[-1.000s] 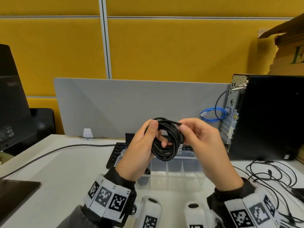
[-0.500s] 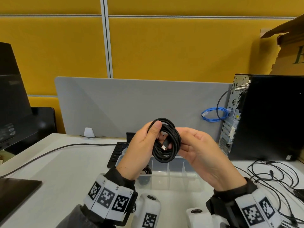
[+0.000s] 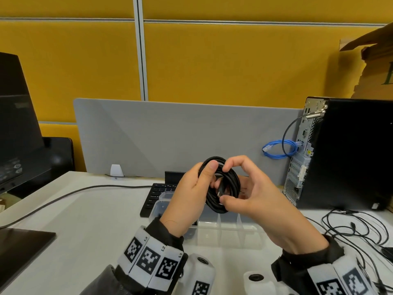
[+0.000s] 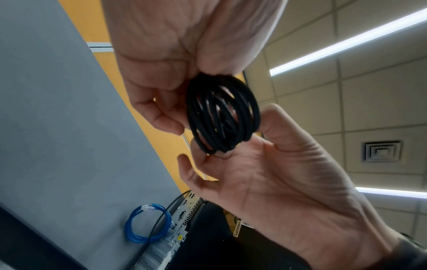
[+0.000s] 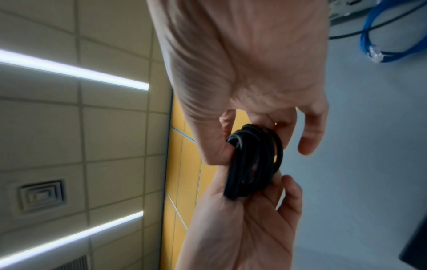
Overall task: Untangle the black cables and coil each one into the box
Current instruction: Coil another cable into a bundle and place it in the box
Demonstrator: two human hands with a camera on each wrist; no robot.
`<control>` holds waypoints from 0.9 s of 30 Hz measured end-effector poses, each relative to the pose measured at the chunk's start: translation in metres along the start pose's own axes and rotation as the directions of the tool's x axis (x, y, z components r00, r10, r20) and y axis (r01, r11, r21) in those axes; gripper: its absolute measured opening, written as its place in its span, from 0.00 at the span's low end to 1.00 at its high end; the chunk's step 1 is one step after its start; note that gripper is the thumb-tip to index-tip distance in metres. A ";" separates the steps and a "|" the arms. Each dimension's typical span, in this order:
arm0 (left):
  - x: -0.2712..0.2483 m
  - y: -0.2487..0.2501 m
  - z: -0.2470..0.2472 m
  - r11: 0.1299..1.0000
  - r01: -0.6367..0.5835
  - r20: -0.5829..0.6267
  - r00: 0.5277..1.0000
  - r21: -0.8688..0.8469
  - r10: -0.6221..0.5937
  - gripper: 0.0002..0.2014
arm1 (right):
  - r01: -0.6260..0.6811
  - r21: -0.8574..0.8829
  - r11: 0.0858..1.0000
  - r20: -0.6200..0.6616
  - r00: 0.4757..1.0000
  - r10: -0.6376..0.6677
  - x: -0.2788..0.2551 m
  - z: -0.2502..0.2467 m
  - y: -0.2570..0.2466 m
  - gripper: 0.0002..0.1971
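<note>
Head view, centre of frame: the left hand (image 3: 187,201) was seen curled round the near-left side of a coiled black cable (image 3: 221,186), thumb pressed over its upper rim. The right hand (image 3: 255,201) was closed on the same coil from the right, forefinger hooked over the top and thumb pinching the lower edge. The coil was held upright in the air, several loops stacked tight, above a clear plastic box (image 3: 223,228) with dividers that stood on the white desk (image 3: 85,220). A dark item was noted in the box's left compartment; what it was could not be told. A black keyboard (image 3: 155,194) lay just behind the box. Loose black cables (image 3: 357,228) were spread on the desk at lower right, below a black computer tower (image 3: 350,152). A blue cable (image 3: 278,149) was looped beside the tower's rear panel. A monitor (image 3: 14,128) stood at the left edge.
</note>
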State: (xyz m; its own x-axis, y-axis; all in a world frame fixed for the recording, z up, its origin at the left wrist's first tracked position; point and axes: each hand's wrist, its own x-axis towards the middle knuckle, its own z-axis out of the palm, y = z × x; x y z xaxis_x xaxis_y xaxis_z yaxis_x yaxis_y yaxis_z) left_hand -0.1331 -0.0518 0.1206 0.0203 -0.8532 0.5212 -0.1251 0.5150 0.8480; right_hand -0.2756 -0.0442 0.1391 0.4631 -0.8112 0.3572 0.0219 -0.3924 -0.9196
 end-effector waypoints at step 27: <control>-0.002 0.005 0.003 0.999 0.017 0.023 1.000 -0.044 -0.016 0.22 | 0.243 -0.511 0.824 -0.155 0.917 -0.367 0.004 0.003 0.005 0.15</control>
State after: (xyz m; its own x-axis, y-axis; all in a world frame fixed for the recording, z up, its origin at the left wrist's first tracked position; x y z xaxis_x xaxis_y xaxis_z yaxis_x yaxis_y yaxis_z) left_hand -0.1372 -0.0475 0.1233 -0.0009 -0.8630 0.5052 -0.0809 0.5036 0.8601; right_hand -0.2711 -0.0476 0.1355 0.2789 -0.6673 0.6906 -0.3224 -0.7424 -0.5872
